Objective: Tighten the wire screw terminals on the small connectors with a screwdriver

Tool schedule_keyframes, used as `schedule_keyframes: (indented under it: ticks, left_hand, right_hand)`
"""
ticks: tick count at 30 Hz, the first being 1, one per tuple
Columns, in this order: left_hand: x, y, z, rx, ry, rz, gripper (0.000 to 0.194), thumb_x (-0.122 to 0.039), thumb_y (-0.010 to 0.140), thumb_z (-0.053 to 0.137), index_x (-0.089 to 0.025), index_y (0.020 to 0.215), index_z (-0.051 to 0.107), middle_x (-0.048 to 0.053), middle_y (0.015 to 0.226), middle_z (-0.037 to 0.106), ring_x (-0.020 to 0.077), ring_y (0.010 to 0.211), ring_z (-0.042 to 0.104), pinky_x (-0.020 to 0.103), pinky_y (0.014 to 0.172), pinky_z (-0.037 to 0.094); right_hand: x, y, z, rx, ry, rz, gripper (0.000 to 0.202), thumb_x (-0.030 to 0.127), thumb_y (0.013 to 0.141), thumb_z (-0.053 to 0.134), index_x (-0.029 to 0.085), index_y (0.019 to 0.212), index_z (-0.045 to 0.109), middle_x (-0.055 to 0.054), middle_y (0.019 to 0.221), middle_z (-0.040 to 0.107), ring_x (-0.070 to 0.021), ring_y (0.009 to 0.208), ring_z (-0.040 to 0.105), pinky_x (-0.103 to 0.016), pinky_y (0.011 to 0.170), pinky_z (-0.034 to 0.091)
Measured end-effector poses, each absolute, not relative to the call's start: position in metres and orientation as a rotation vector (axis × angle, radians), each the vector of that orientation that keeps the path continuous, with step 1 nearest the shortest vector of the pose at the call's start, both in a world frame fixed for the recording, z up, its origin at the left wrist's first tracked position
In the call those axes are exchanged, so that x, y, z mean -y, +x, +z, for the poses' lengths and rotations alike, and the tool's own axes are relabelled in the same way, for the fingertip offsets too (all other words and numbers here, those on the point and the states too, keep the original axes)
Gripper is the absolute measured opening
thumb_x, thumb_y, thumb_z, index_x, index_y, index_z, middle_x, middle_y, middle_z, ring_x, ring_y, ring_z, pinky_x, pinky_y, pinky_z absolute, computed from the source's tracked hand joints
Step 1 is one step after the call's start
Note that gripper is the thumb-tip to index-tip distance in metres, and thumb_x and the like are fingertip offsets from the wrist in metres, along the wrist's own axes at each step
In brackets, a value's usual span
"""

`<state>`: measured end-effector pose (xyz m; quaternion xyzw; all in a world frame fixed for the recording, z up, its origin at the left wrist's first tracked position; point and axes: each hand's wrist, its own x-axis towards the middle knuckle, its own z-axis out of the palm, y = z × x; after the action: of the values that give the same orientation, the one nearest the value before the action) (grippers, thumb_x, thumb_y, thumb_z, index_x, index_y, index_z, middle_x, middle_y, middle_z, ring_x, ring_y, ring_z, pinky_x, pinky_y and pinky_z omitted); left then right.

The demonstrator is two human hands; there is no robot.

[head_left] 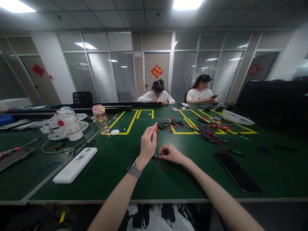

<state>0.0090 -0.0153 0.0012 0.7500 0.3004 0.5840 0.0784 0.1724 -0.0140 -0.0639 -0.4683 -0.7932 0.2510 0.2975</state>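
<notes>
My left hand (147,143), with a watch (133,168) on its wrist, is closed around an upright screwdriver (157,136) with an orange and black handle. The thin shaft points down at a small green terminal connector (157,156) on the table. Fingertips of my right hand (174,155) pinch that connector from the right side. A red wire (162,165) curves out from it towards me. Whether the screwdriver tip sits in a screw is too small to tell. Just beyond my hands lies a heap of wired connectors (172,125).
A second pile of wired connectors (209,133) lies to the right, near a black phone (234,170). At left are a white power bank (75,165), a pink-lidded bottle (100,120) and a white jug (71,125). Two people sit across the green table (108,189).
</notes>
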Motion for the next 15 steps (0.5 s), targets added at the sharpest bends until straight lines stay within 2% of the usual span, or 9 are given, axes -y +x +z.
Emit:
schedule_keyframes:
  ticks: [4, 7, 10, 13, 15]
  left_hand:
    - [0.0146, 0.0109, 0.0, -0.922, 2.258, 1.812, 0.027, -0.022, 0.091, 0.052, -0.02, 0.116, 0.06, 0.003, 0.091, 0.058, 0.0142, 0.083, 0.056, 0.027, 0.079, 0.045]
    - [0.0152, 0.0111, -0.001, -0.966, 2.253, 1.855, 0.022, -0.028, 0.086, 0.06, -0.021, 0.106, 0.065, 0.002, 0.085, 0.053, 0.0139, 0.079, 0.055, 0.027, 0.077, 0.045]
    - [0.0164, 0.0103, -0.0007, -0.957, 2.252, 1.819, 0.025, -0.028, 0.091, 0.052, -0.022, 0.112, 0.064, 0.003, 0.09, 0.054, 0.0144, 0.083, 0.056, 0.027, 0.078, 0.046]
    - [0.0165, 0.0096, 0.0001, -0.89, 2.258, 1.764, 0.033, -0.022, 0.096, 0.039, -0.021, 0.123, 0.057, 0.006, 0.105, 0.059, 0.016, 0.097, 0.057, 0.029, 0.086, 0.045]
    - [0.0158, 0.0097, 0.0005, -0.873, 2.256, 1.748, 0.035, -0.019, 0.096, 0.036, -0.021, 0.126, 0.054, 0.007, 0.111, 0.06, 0.0165, 0.103, 0.057, 0.03, 0.09, 0.044]
  right_hand:
    - [0.0144, 0.172, -0.0627, 2.103, -1.258, 0.674, 0.011, 0.018, 0.07, 0.071, 0.014, 0.08, 0.07, 0.001, 0.065, 0.061, -0.0116, 0.058, 0.052, -0.021, 0.055, 0.039]
    - [0.015, 0.1715, -0.062, 2.094, -1.255, 0.691, 0.01, 0.018, 0.071, 0.071, 0.014, 0.08, 0.069, 0.001, 0.064, 0.06, -0.0116, 0.058, 0.052, -0.021, 0.054, 0.039]
    - [0.0153, 0.1712, -0.0615, 2.091, -1.254, 0.689, 0.01, 0.018, 0.071, 0.071, 0.014, 0.079, 0.069, 0.001, 0.064, 0.06, -0.0117, 0.058, 0.052, -0.021, 0.055, 0.039]
    - [0.0154, 0.1711, -0.061, 2.096, -1.256, 0.689, 0.01, 0.018, 0.071, 0.071, 0.014, 0.08, 0.069, 0.001, 0.064, 0.06, -0.0118, 0.058, 0.052, -0.021, 0.055, 0.039]
    - [0.0155, 0.1711, -0.0608, 2.101, -1.257, 0.689, 0.01, 0.018, 0.071, 0.07, 0.014, 0.08, 0.07, 0.001, 0.064, 0.06, -0.012, 0.058, 0.053, -0.021, 0.054, 0.039]
